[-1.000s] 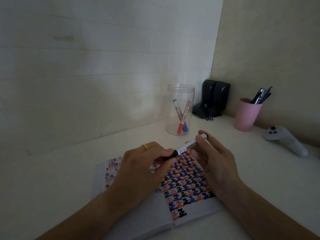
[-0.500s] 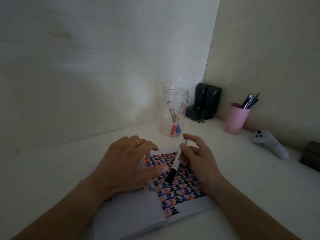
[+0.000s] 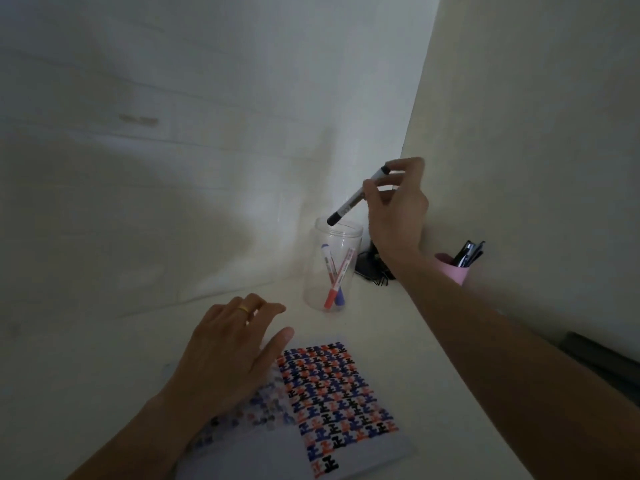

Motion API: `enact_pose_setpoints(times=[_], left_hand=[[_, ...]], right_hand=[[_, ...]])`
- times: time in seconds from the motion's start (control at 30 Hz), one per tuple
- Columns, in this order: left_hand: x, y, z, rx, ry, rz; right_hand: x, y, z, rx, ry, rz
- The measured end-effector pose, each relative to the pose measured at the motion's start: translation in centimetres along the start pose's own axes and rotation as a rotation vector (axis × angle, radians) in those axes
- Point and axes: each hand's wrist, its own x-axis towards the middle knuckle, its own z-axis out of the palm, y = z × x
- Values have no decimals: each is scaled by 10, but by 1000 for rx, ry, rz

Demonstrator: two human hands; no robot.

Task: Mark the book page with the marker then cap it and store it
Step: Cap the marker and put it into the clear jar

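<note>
The capped marker (image 3: 356,196) slants over the jar (image 3: 332,268), black cap at its rim, pinched in the right hand (image 3: 396,206). The left hand (image 3: 228,355) lies flat, fingers spread, on the book (image 3: 332,403) on the worktop (image 3: 433,375).

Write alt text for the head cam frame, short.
A person's right hand holds a capped black marker tilted cap-down just above the open mouth of a clear jar that already holds a red and a blue marker. The left hand rests flat on an open book filled with coloured marks, on a white desk.
</note>
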Motion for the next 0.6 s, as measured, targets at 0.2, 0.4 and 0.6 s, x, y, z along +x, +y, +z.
enact_pose_setpoints(times=[0.2, 0.4, 0.6], left_hand=[[0, -2, 2, 19, -39, 23], [0, -4, 4, 26, -48, 29], [1, -4, 4, 30, -64, 40]], right_hand=[[5, 37, 30, -291, -134, -27], [0, 53, 43, -507, -295, 9], [-7, 54, 39, -507, -298, 11]])
